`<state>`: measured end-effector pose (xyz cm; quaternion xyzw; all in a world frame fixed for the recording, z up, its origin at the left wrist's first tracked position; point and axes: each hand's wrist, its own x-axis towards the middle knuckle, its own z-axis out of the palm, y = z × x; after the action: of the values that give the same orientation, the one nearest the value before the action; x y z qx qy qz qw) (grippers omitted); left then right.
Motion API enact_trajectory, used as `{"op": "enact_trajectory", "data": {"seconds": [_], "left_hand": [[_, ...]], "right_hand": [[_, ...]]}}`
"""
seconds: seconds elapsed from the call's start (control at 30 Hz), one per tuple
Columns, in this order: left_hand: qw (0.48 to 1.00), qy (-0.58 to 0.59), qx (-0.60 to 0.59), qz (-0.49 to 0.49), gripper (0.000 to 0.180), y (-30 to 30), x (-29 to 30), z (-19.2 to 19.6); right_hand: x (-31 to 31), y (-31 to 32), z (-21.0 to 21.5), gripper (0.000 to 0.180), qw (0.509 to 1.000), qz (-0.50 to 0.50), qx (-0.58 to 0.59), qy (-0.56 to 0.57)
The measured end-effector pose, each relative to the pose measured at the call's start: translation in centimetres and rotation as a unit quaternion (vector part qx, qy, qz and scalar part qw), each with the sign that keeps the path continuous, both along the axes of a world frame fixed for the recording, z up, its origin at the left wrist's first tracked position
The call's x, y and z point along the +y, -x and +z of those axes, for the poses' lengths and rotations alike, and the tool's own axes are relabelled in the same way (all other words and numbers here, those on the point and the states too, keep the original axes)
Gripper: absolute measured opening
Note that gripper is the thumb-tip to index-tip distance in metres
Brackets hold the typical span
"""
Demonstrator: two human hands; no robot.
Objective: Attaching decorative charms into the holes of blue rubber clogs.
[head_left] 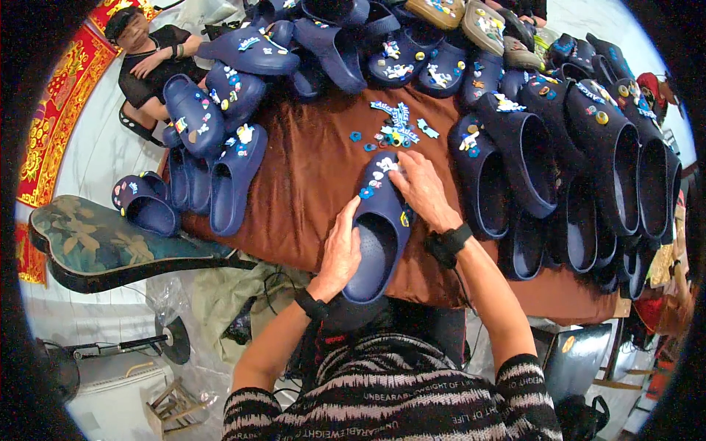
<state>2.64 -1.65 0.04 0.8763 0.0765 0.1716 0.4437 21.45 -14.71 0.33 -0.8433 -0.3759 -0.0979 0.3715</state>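
1. The left hand holds the near clog, its fingers together along the left side.
2. That navy clog lies on the brown cloth, toe pointing away.
3. The right hand bends over its toe, fingers slightly apart; whether they pinch anything cannot be told.
4. It already bears a white charm, a blue flower and a yellow charm.
5. Beyond the toe, loose charms remain unattached.
6. Around them, many clogs appear decorated.
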Motion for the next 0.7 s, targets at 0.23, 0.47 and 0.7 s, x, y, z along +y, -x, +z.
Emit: {"op": "enact_trajectory", "data": {"seconds": [0.23, 0.47, 0.7], "left_hand": [[0.998, -0.019, -0.029, 0.046, 0.061, 0.2, -2.4, -0.5], [0.997, -0.028, 0.001, 0.073, 0.060, -0.3, -3.1, -0.7], [0.995, -0.038, -0.002, 0.092, 0.060, -0.3, -3.3, -0.9]], "right_hand": [[0.7, 0.2, -0.2, 0.027, 1.000, 0.005, -0.013, 0.014], [0.6, 0.4, 1.4, 0.027, 0.999, -0.030, 0.002, 0.045], [1.4, 1.1, 0.6, 0.023, 0.998, -0.057, -0.024, -0.018]]}}
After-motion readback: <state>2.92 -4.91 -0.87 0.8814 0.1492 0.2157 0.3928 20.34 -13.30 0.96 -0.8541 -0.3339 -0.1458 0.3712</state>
